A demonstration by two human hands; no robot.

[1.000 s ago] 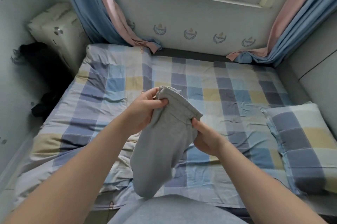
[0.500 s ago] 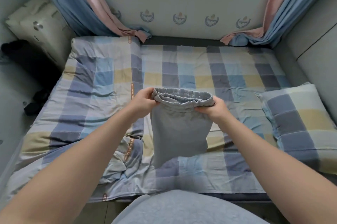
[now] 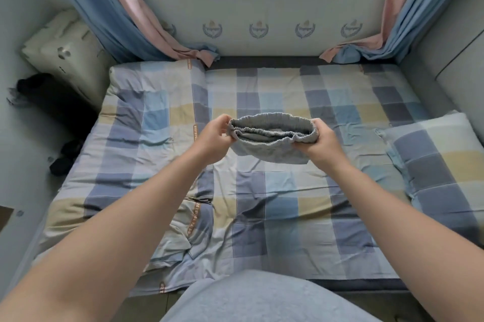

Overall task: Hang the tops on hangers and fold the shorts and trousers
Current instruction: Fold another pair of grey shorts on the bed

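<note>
A second ago the grey shorts (image 3: 269, 138) hung lengthwise in a loose bundle. Half a second ago they dropped flat from the waistband. Now that elastic waistband is pulled wide and level between the two hands over the middle of the bed, just above centre toward 12 o'clock. The body of the garment has swung away, so only a short strip of cloth shows beneath the band, and whether any of it touches the sheet I cannot tell. The left hand (image 3: 213, 135) pinches the band's end at 9 o'clock and the right hand (image 3: 320, 139) grips the other end at 3 o'clock, both with fingers curled round the fabric. I judge this to be the squaring-up before the garment is laid flat, with no fold made yet. No hangers or tops appear here. Below the hands, the checked sheet (image 3: 275, 204) is rumpled but bare, a fair place to set the garment down. A matching folded quilt (image 3: 146, 112) lies along the 9 o'clock side, with a loose corner bunched toward 7 o'clock, and a checked pillow (image 3: 440, 164) sits at 3 o'clock. Both stand apart from the likely landing spot. Blue-and-pink curtains (image 3: 110, 7) hang at 11 and 1 o'clock, their hems reaching the bed's far corners. A pale boxy appliance (image 3: 68, 52) stands at 10 o'clock, with dark items (image 3: 65, 156) on the floor at 9. Nothing blocks the hands.
</note>
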